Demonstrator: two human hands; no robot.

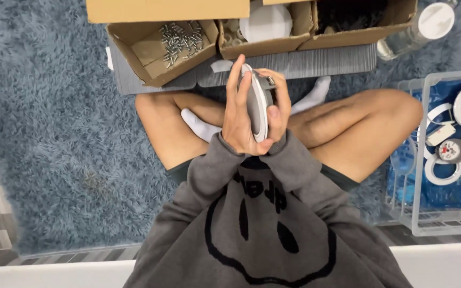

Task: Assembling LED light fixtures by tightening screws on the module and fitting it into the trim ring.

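Grey shag rug (44, 117), cardboard box of screws (161, 48), clear crate (428, 213) of light parts at right; round flat lamp disc (258, 104) held edge-up over lap, long axis away from body, left hand (239, 114) fingers spread flat on its face, right hand (276, 106) pinching rim and spring clip

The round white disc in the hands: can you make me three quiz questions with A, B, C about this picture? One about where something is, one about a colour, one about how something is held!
1. Where are the small metal screws?
A. On the rug
B. In an open cardboard box
C. In the clear crate

2. What colour is the shaggy rug?
A. Blue-grey
B. Red
C. Yellow

3. How is the round white disc held?
A. Flat on the floor
B. On edge between both hands
C. Inside a box

Answers: 1 B, the screws lie in the cardboard box at top left. 2 A, it looks blue-grey. 3 B, the left hand and right hand clasp it on edge above the legs.
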